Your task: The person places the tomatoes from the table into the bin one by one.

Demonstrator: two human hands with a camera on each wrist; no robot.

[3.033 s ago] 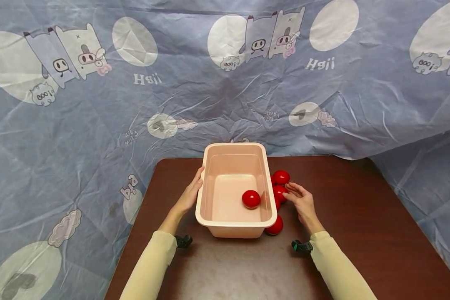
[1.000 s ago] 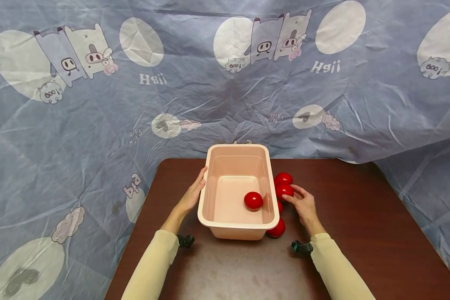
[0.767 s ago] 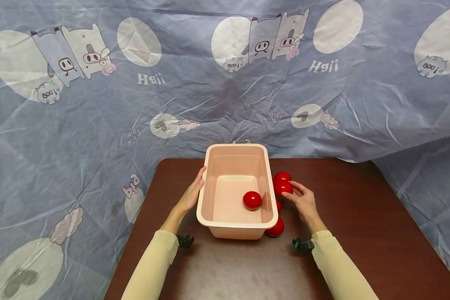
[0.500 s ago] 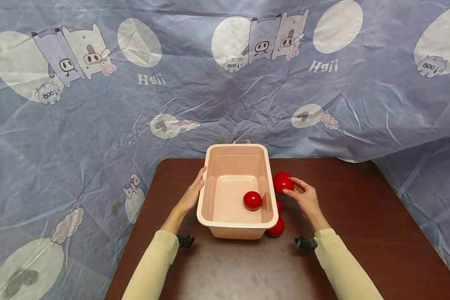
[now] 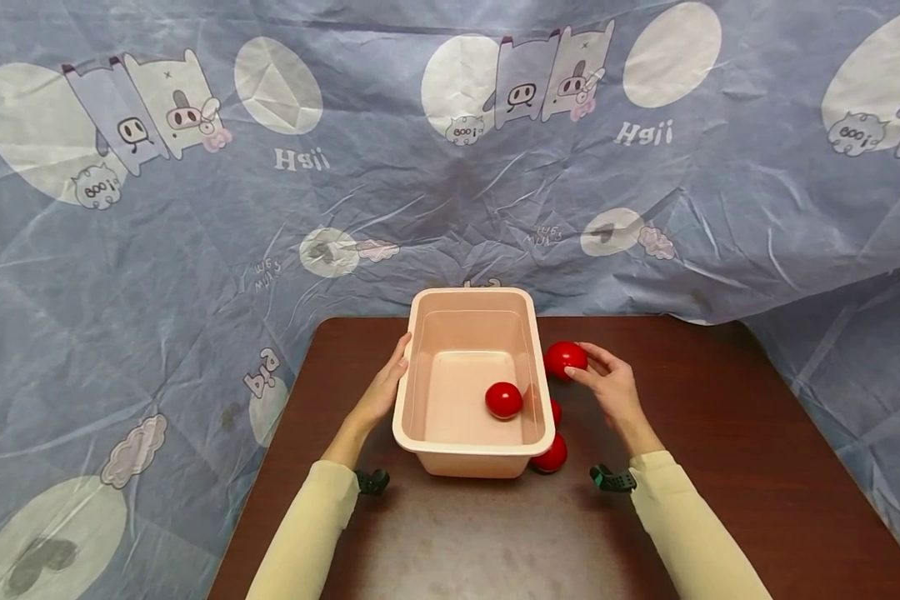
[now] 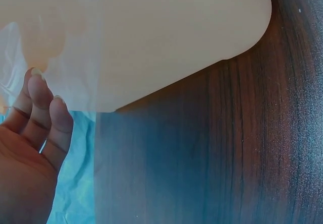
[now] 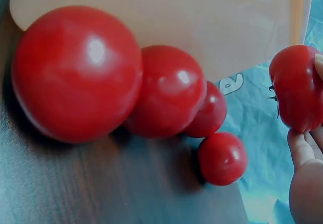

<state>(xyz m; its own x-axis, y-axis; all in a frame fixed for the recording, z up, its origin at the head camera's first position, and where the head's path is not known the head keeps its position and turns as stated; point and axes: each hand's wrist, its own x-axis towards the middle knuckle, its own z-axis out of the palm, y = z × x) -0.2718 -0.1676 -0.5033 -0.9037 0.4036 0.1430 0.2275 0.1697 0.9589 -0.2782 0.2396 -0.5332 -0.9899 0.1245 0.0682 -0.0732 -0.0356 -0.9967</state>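
Observation:
A pale peach plastic tub [image 5: 474, 451] stands on the table with one red tomato [image 5: 503, 401] inside. Against the tub's left outer wall rests my left hand [image 5: 381, 390], its fingers extended along the side; the left wrist view shows the fingertips [image 6: 60, 114] right at the wall. My right hand [image 5: 613, 392], right of the tub, pinches another tomato [image 5: 566, 360] between thumb and fingers. In the right wrist view this tomato [image 7: 298, 88], with green stem bits, is apart from several tomatoes [image 7: 75, 75] lined up beside the tub.
Along the tub's right side lie loose tomatoes [image 5: 551, 454], partly hidden by its rim in the head view. The brown wooden table [image 5: 720, 433] extends to the right. A blue printed cloth [image 5: 375, 192] hangs behind its far edge.
My right hand has closed on a tomato beside the tub and raised it away from the others, upward in the head view. My left hand and the tub stay in place.

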